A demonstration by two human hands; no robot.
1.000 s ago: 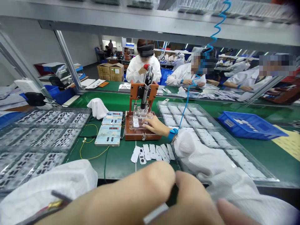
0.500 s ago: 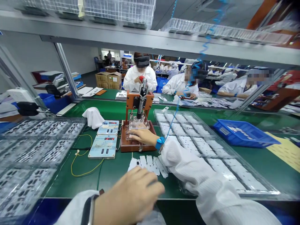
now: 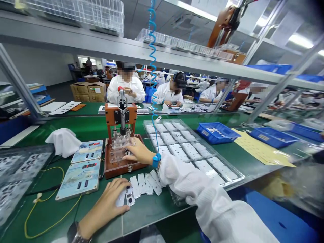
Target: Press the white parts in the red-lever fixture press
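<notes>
On the green mat near the bench's front edge, at the left end of a row of white pieces, lies the small white piece that our left hand touches. The fingers are laid flat and spread over that end of the row, pressing down and closed around nothing. We judge the piece to be light, thin and fairly stiff, with dark cut-outs that may leave it weak across the middle. It looks slick enough on the mat to slide before it lifts, so it is best taken by its long edges between thumb and forefinger. It is oblong, and its long axis runs from the bench's near edge toward the press fixture. Its neighbours lie alongside, fanned, with the right-hand ones leaning more. Our right hand rests on the fixture's clear plate, fingertips at its near side. We cannot tell whether they pinch anything. A blue wrist strap ties that arm to a coiled cord hanging from above. Just right of the fixture sits a clear tray of white parts, with a blue bin beyond it. To the left lie two meters, a yellow wire and a white cloth. People in white coats work across the line.
</notes>
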